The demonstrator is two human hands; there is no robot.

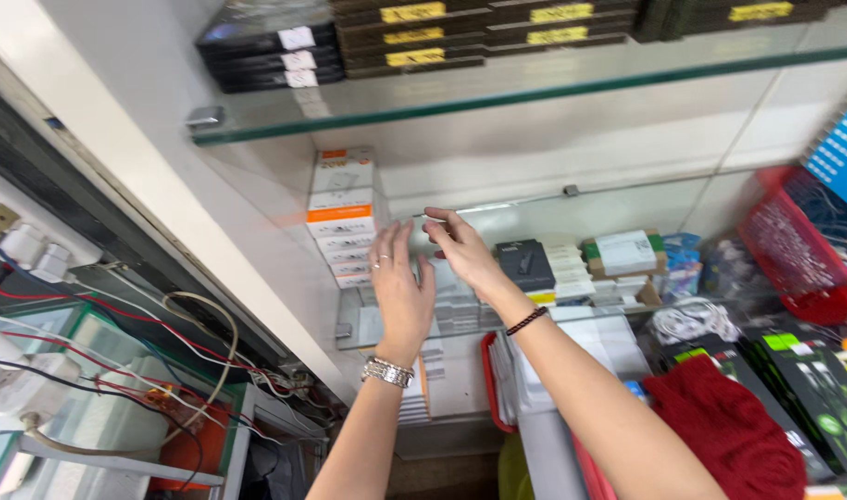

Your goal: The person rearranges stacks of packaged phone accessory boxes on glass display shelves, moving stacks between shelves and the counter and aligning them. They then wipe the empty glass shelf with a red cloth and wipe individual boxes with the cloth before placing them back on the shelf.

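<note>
My left hand (400, 287) is raised flat, fingers together and pointing up, next to a tall stack of white and orange boxes (342, 218) on a glass shelf (535, 199). It wears a ring and a silver watch and holds nothing. My right hand (460, 248) reaches in just right of it, fingers slightly spread toward the shelf edge, a dark bead bracelet on its wrist. Nothing shows in its grip. A dark box (525, 264) and several small white boxes (564, 268) sit right of that hand.
An upper glass shelf (498, 97) carries dark flat boxes with yellow labels (479, 32). A red basket (798, 245) of cables stands at right, a red cloth (729, 426) and black-green packs (812, 389) below. Tangled wires and plugs (118, 343) fill the left.
</note>
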